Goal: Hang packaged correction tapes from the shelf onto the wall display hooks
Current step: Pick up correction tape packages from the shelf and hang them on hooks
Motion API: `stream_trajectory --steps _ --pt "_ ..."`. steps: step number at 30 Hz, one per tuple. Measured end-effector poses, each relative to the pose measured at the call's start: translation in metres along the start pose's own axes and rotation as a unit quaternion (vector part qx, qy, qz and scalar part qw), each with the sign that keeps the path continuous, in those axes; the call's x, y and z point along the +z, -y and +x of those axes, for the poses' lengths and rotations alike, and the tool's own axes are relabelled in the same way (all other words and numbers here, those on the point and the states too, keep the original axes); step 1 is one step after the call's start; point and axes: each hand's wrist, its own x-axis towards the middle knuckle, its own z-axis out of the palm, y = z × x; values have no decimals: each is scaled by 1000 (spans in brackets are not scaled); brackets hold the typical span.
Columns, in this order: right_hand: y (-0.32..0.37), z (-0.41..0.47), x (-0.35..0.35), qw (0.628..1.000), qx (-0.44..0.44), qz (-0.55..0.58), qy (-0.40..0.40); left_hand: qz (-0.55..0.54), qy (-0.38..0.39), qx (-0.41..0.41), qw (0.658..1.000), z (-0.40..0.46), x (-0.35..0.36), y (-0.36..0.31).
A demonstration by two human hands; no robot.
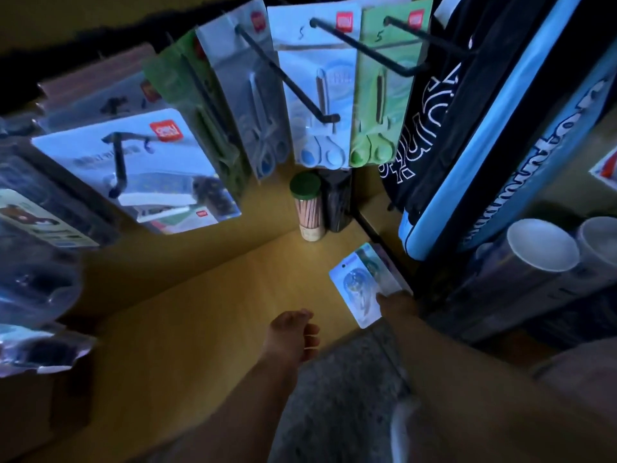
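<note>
A: Head view: where is the correction tape pack [360,289]?

B: On the shelf [207,329], far right; the right hand [397,304] pinches its near edge; the left hand [293,332] rests loosely curled, holding nothing.

A: Best approach?

B: Lift it flat; probably aim its hole at a free hook [354,45].

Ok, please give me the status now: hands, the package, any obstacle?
Right hand on correction tape pack, still on shelf. Left hand empty, resting on shelf. Hooks above already carry scissors packs.
</note>
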Motion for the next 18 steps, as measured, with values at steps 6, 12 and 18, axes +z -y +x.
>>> stream_trajectory --steps 6,12,18 --pt "-5 13 11 987 -54 146 -26 -14 -4 -8 1000 10 -2 7" --pt "10 -4 11 916 -33 400 13 -57 -21 -33 998 22 -10 3" --pt "31 -29 11 895 -79 422 118 -136 13 -29 990 34 -14 1"
